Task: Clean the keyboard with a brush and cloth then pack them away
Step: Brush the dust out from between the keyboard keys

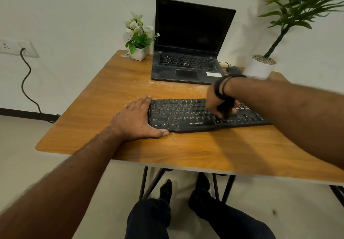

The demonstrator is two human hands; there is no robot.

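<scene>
On one keyboard (195, 116) — two hands (137, 119).

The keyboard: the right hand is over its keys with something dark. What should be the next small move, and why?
Probably a short sweep toward the keyboard's right end. The right hand is closed on a dark, blurred object, likely the brush, over the middle keys, and the left hand lies flat against the left end, steadying it. The keys still look dusty.
</scene>
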